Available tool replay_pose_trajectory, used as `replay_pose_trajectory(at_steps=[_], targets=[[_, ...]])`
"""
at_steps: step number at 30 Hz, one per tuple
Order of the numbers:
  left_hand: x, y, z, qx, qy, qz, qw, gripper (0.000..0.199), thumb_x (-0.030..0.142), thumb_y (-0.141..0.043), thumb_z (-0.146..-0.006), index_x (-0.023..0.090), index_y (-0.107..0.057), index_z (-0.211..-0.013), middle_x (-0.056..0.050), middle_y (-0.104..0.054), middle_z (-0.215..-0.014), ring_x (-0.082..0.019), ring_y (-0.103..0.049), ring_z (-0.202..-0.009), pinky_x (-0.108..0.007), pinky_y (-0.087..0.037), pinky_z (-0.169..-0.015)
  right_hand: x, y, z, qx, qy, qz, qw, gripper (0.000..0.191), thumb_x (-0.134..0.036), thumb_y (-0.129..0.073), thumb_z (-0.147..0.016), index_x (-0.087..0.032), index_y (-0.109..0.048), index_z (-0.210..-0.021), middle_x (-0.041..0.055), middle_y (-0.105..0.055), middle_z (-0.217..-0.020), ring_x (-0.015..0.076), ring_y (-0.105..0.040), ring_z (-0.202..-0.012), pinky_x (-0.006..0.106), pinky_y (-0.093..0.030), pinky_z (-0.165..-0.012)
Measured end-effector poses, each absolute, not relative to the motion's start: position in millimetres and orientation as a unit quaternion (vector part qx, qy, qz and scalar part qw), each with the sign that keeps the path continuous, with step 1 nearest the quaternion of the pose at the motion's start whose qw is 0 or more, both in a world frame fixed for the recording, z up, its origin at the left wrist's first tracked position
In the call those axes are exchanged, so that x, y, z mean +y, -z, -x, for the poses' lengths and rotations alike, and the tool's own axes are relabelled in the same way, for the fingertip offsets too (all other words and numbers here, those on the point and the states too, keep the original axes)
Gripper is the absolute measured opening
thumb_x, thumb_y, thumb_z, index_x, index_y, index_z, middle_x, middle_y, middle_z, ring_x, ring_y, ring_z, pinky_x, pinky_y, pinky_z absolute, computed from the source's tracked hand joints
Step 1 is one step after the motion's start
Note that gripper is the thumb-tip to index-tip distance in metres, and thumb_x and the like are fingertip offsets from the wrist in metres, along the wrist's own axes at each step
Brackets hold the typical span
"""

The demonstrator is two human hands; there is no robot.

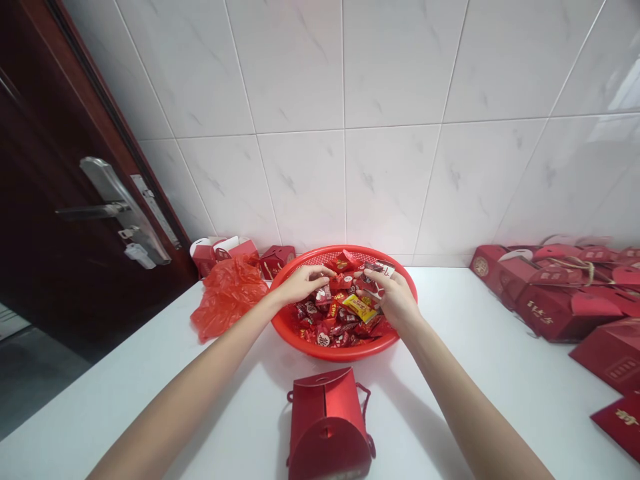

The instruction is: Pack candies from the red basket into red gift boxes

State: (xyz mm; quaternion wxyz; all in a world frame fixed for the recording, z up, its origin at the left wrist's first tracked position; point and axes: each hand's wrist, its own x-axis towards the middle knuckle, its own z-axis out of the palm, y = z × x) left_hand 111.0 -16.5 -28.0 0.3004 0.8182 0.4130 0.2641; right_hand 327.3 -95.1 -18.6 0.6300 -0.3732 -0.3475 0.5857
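Observation:
A red plastic basket (345, 355) holds a heap of wrapped candies (345, 327), mostly red, with one yellow wrapper (360, 308) on top. My left hand (303, 283) reaches over its left side, fingers bent and a little apart above the candies; I see nothing held in them. Over the right side, my right hand (397, 297) is closed on several wrapped candies (373, 283), dark red and white; its palm is hidden. In front of the basket, nearest me, stands a red gift box (327, 423) with cord handles, its top flaps folded inward.
A crumpled red plastic bag (229, 293) lies left of the basket, before some small red boxes (277, 260). More red gift boxes (560, 300) are grouped on the right. White tiled wall (300, 187) rises behind the white table (465, 347); a dark door (45, 167) is at left.

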Motion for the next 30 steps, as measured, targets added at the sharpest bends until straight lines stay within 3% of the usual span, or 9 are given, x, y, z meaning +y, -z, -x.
replay_pose_trajectory(at_steps=[9, 13, 16, 19, 24, 27, 30], targets=[[-21.5, 21.7, -113.1, 0.430, -0.262, -0.791, 0.347, 0.032, 0.027, -0.056, -0.086, 0.014, -0.075, -0.107, -0.008, -0.077, -0.110, -0.021, -0.069, -0.100, -0.033, -0.054, -0.091, -96.8, 19.7, -327.6, -0.384, -0.599, 0.356, 0.606, 0.028, -0.031, -0.085, -0.059, -0.019, -0.075, -0.082, 0.0067, -0.078, -0.094, 0.0223, -0.072, -0.089, 0.031, -0.061, -0.072], [-26.1, 17.1, -114.1, 0.453, -0.240, -0.773, 0.373, 0.046, 0.012, -0.048, -0.076, 0.014, -0.075, -0.113, -0.006, -0.078, -0.105, -0.020, -0.071, -0.094, -0.032, -0.057, -0.087, -96.9, 19.1, -327.7, -0.383, -0.605, 0.355, 0.601, 0.025, -0.030, -0.085, -0.058, -0.019, -0.075, -0.078, 0.0064, -0.078, -0.092, 0.0215, -0.071, -0.087, 0.033, -0.062, -0.075], [-28.0, 15.8, -113.1, 0.445, -0.242, -0.762, 0.403, 0.058, 0.009, -0.049, -0.065, 0.013, -0.074, -0.117, -0.006, -0.075, -0.117, -0.023, -0.069, -0.107, -0.033, -0.056, -0.092, -97.7, 18.1, -327.7, -0.382, -0.605, 0.359, 0.600, 0.024, -0.028, -0.083, -0.057, -0.019, -0.074, -0.077, 0.0057, -0.078, -0.091, 0.0199, -0.070, -0.084, 0.033, -0.063, -0.075], [-27.9, 16.5, -111.0, 0.427, -0.247, -0.753, 0.436, 0.063, 0.010, -0.052, -0.061, 0.013, -0.072, -0.121, -0.007, -0.071, -0.127, -0.027, -0.064, -0.120, -0.037, -0.052, -0.100, -98.0, 18.5, -327.5, -0.373, -0.606, 0.358, 0.605, 0.026, -0.026, -0.083, -0.057, -0.019, -0.074, -0.080, 0.0054, -0.077, -0.091, 0.0204, -0.070, -0.086, 0.034, -0.063, -0.075], [-28.0, 17.3, -109.8, 0.409, -0.247, -0.744, 0.467, 0.061, 0.010, -0.060, -0.061, 0.014, -0.072, -0.121, -0.008, -0.068, -0.133, -0.028, -0.061, -0.125, -0.039, -0.049, -0.104, -96.6, 21.2, -327.2, -0.374, -0.607, 0.358, 0.603, 0.027, -0.023, -0.084, -0.057, -0.019, -0.073, -0.081, 0.0044, -0.077, -0.087, 0.0208, -0.071, -0.087, 0.033, -0.061, -0.075], [-31.0, 15.7, -111.7, 0.419, -0.253, -0.735, 0.470, 0.048, 0.022, -0.071, -0.070, 0.014, -0.073, -0.116, -0.010, -0.072, -0.124, -0.027, -0.067, -0.114, -0.040, -0.051, -0.101, -96.2, 22.2, -327.0, -0.381, -0.610, 0.356, 0.597, 0.030, -0.024, -0.084, -0.056, -0.019, -0.074, -0.084, 0.0048, -0.077, -0.091, 0.0216, -0.071, -0.089, 0.034, -0.061, -0.077], [-34.5, 13.2, -113.9, 0.416, -0.256, -0.728, 0.480, 0.035, 0.035, -0.070, -0.078, 0.014, -0.073, -0.106, -0.009, -0.077, -0.107, -0.023, -0.071, -0.096, -0.038, -0.055, -0.091, -96.1, 23.3, -326.6, -0.383, -0.609, 0.358, 0.595, 0.030, -0.027, -0.084, -0.056, -0.018, -0.074, -0.083, 0.0061, -0.078, -0.093, 0.0229, -0.071, -0.091, 0.034, -0.060, -0.078]])
